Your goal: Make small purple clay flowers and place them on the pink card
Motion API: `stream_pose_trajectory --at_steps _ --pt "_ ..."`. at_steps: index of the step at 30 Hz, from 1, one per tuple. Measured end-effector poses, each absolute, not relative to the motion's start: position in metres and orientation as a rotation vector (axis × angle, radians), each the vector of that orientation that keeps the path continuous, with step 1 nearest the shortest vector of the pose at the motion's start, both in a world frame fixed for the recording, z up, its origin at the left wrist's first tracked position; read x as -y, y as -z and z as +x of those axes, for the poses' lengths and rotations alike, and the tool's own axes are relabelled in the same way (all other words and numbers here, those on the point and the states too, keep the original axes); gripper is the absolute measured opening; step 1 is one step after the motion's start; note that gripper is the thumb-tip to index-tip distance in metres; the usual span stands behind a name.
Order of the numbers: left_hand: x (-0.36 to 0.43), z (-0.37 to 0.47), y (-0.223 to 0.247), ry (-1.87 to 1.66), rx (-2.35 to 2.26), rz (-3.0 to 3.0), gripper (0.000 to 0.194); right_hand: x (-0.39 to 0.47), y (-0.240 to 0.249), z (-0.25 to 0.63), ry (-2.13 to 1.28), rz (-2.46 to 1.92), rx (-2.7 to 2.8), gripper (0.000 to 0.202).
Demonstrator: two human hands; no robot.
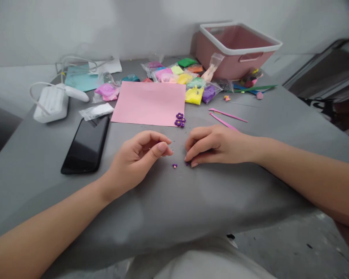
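My left hand (144,155) hovers over the grey table, fingers curled and thumb tip close against them. What the thumb covers is too hidden to name. My right hand (212,145) rests low on the tabletop, its fingertips pinched at a tiny purple clay piece (187,163) that is mostly covered. Between both hands lies a small purple clay bit with a pinkish ball (175,166). Just beyond them, purple clay flowers (179,119) with yellow centres sit on the lower right corner of a pink sheet (149,102).
A black phone (85,145) and a white power strip (52,102) lie left. Several bags of coloured clay (194,94) line the back, by a pink basket (238,48) with a white rim. Pink modelling tools (228,115) lie beyond my right hand.
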State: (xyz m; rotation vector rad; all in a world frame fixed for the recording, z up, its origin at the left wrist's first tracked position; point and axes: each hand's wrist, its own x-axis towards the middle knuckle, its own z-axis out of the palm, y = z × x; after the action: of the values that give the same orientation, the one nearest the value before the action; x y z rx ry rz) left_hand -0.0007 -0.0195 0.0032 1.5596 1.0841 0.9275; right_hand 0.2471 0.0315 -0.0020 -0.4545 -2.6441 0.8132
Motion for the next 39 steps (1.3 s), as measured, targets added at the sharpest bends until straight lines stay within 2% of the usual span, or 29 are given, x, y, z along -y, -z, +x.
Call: stream_pose_trajectory --at_steps 24,32,39 --pt "0.020 -0.002 -0.002 -0.931 -1.060 1.559 0.016 -0.020 0.007 0.239 -0.538 -0.315 2.599 0.011" --pt "0.018 -0.002 0.000 -0.932 -1.049 1.577 0.017 -0.011 0.014 0.227 -0.235 -0.287 2.576 0.014" --pt "0.019 -0.003 -0.001 -0.928 -1.060 1.577 0.018 -0.012 0.011 0.230 -0.238 -0.272 2.592 0.011"
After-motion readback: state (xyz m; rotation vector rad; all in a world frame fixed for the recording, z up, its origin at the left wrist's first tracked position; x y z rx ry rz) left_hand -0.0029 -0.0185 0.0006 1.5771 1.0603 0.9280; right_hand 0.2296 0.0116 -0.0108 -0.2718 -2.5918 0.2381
